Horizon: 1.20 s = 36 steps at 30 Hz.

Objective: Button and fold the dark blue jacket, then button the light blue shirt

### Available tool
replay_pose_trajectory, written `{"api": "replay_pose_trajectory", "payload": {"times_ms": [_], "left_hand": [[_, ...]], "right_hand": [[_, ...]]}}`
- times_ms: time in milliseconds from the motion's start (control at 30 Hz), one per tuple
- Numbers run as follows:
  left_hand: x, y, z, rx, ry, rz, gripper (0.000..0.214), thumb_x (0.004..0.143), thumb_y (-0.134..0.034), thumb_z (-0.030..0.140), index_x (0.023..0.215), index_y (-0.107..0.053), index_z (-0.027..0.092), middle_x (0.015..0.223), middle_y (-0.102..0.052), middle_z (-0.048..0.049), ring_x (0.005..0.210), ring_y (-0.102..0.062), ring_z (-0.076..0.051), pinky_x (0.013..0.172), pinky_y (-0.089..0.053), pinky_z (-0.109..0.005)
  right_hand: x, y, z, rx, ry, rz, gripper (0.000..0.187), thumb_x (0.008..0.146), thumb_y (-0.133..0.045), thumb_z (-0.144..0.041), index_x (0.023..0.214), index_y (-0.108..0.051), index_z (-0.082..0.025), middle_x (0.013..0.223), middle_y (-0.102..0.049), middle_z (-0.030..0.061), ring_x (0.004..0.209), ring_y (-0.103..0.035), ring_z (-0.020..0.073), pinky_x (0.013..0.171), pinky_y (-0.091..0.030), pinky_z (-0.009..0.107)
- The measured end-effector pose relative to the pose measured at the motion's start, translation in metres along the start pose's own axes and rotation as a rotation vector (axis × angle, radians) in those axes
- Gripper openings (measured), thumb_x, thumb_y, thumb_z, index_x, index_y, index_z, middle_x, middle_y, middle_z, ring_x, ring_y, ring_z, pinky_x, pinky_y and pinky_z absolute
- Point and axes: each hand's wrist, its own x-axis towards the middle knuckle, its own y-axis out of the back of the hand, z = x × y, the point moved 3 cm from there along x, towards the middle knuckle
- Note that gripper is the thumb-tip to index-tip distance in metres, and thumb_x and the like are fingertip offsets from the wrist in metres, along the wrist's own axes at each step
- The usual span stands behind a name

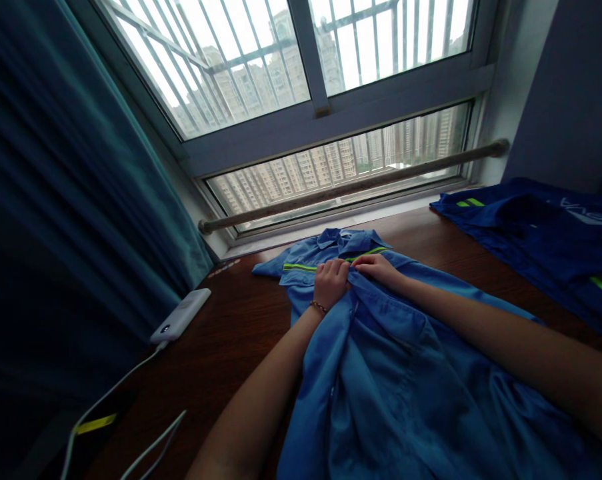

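A blue work shirt (395, 373) with a neon-green stripe lies spread on the dark wooden table (241, 327), its collar toward the window. My left hand (329, 281) is closed on the shirt's front edge just below the collar, a bead bracelet on its wrist. My right hand (378, 267) pinches the facing edge of the cloth right beside it. Both hands meet at the shirt's chest line, fingers curled into the fabric.
A stack of darker blue garments (541, 233) with green stripes lies at the right. A white power bank (181, 315) with white cables sits at the left, near a teal curtain (81, 200). A barred window (305, 100) and a rail run along the far edge.
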Motion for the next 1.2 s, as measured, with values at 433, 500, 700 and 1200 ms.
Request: {"api": "replay_pose_trajectory", "payload": {"times_ms": [433,500,700,1200], "left_hand": [[-0.0028,-0.0027,0.0006,-0.018,-0.03,0.013,0.021,0.086,-0.036,0.023,0.083,-0.057,0.021,0.085,-0.059,-0.0039,0.082,-0.05,-0.017,0.074,-0.031,-0.033],[-0.0028,-0.0024,0.001,-0.029,-0.021,0.004,0.022,0.086,-0.036,0.023,0.083,-0.058,0.021,0.085,-0.059,-0.0044,0.082,-0.05,-0.017,0.074,-0.031,-0.033],[-0.0014,-0.001,0.0012,-0.064,-0.057,-0.008,0.022,0.086,-0.037,0.025,0.082,-0.058,0.021,0.085,-0.059,-0.0035,0.082,-0.05,-0.016,0.074,-0.031,-0.032],[-0.0008,0.0056,-0.0054,-0.207,-0.108,-0.141,0.014,0.075,-0.051,0.024,0.088,-0.055,0.023,0.095,-0.054,-0.003,0.09,-0.047,-0.018,0.082,-0.032,-0.033]], "right_hand": [[-0.0019,0.001,-0.0033,0.062,-0.04,0.012,0.027,0.06,-0.061,-0.031,0.079,-0.064,-0.012,0.059,-0.057,-0.001,0.053,-0.048,0.0085,0.049,-0.036,0.02],[-0.0026,0.0005,-0.0035,0.052,-0.042,0.013,0.029,0.061,-0.061,-0.033,0.08,-0.063,-0.012,0.058,-0.056,-0.0012,0.052,-0.047,0.0082,0.048,-0.035,0.02],[-0.0024,-0.0009,-0.0013,0.207,-0.139,-0.017,0.028,0.056,-0.067,-0.027,0.079,-0.06,-0.014,0.063,-0.057,-0.0024,0.052,-0.046,0.0063,0.048,-0.033,0.019],[-0.0014,0.0018,-0.002,0.231,-0.264,0.078,0.028,0.048,-0.069,-0.018,0.068,-0.049,-0.016,0.056,-0.051,-0.0042,0.046,-0.044,0.0057,0.043,-0.031,0.018]]}}
